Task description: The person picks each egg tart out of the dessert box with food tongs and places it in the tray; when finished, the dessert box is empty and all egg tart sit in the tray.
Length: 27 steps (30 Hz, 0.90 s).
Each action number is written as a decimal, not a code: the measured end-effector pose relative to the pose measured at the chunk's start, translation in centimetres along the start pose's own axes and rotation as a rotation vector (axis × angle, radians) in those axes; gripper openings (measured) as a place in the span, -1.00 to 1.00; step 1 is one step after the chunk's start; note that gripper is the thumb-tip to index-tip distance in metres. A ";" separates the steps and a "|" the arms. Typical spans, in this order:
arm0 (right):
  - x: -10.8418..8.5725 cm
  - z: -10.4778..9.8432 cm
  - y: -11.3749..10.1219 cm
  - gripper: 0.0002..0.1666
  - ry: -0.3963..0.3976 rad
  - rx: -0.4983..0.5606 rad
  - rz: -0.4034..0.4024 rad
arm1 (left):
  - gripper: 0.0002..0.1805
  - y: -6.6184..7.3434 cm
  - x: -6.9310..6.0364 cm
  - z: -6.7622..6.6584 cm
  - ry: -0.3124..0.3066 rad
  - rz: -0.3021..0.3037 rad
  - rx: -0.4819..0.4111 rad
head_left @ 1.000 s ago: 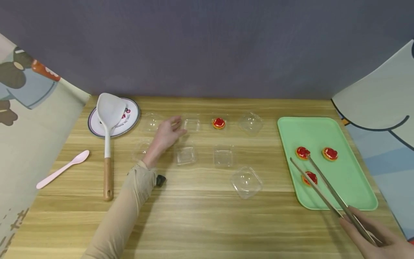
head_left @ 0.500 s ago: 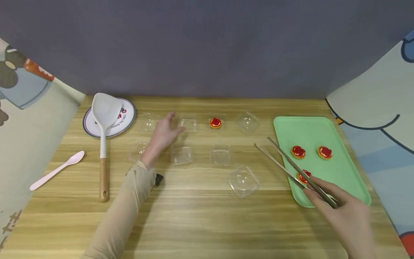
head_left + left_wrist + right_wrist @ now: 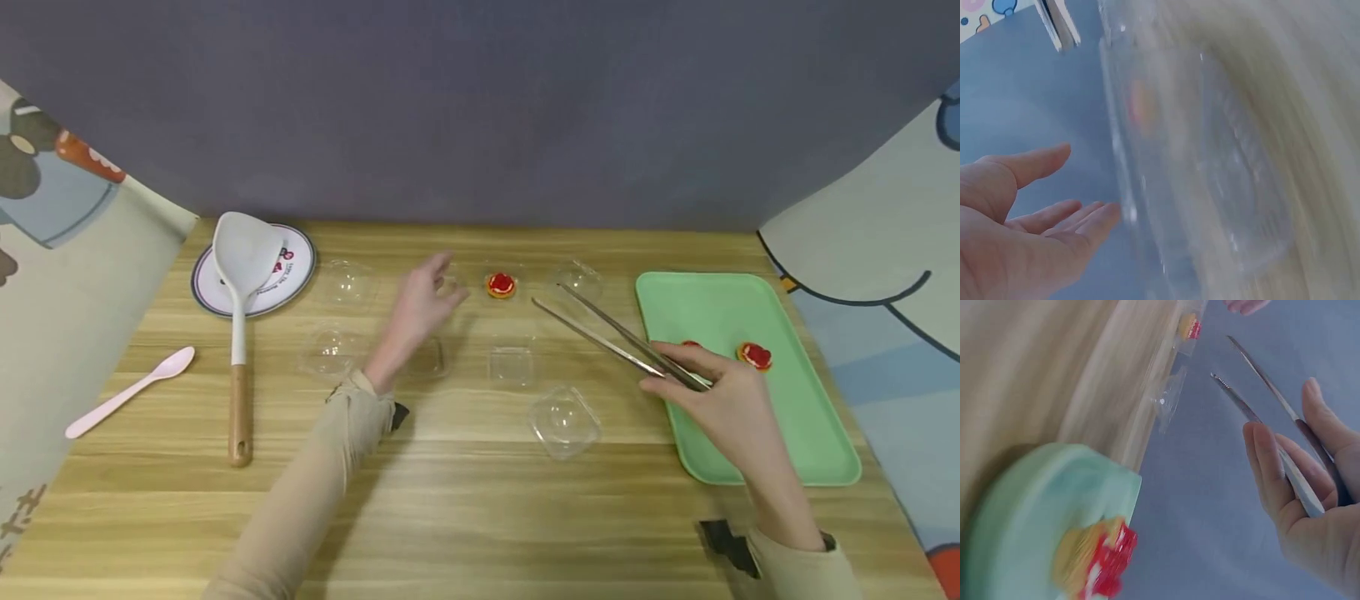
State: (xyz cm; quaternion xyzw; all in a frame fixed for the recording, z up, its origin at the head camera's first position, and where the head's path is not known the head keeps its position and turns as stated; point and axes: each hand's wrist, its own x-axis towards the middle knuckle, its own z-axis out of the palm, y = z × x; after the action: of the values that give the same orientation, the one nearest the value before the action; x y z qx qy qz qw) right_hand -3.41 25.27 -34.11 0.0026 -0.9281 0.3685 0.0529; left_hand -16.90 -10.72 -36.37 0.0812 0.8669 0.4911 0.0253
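My right hand [image 3: 712,400] holds metal tongs [image 3: 611,337] between thumb and fingers. The tongs' tips stand apart with nothing between them, pointing left over the table. With fingers spread and holding nothing, my left hand [image 3: 420,312] hovers above clear plastic boxes, one of them blurred [image 3: 1241,187] in the left wrist view. Just right of it, a small tart with red topping [image 3: 501,285] sits in a clear box. On the green tray [image 3: 720,300] lies another red-topped tart [image 3: 754,356]; a second tart [image 3: 691,343] there is mostly hidden by my right hand.
Several clear boxes stand about mid-table, including an open box [image 3: 512,364] and a domed one [image 3: 565,422]. At the left a white turner [image 3: 247,254] lies across a plate [image 3: 300,279], and a pink spoon [image 3: 135,392] lies nearer. A grey wall [image 3: 480,117] rises behind.
My right hand has carried the tongs up and left, away from the tarts on the tray toward the boxes. My left hand has moved right, closer to the boxed tart.
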 end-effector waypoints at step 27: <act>8.6 2.3 -5.1 -0.61 -0.201 -0.166 -0.214 | -0.09 -4.6 5.0 7.0 -0.109 -0.063 0.084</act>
State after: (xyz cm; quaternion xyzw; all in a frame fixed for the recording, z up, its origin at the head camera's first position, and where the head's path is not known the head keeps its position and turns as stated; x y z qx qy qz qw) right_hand -11.99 20.27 -31.41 0.1339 -0.9505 0.2805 -0.0011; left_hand -21.47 -6.28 -43.74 0.0817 0.8863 0.4480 0.0846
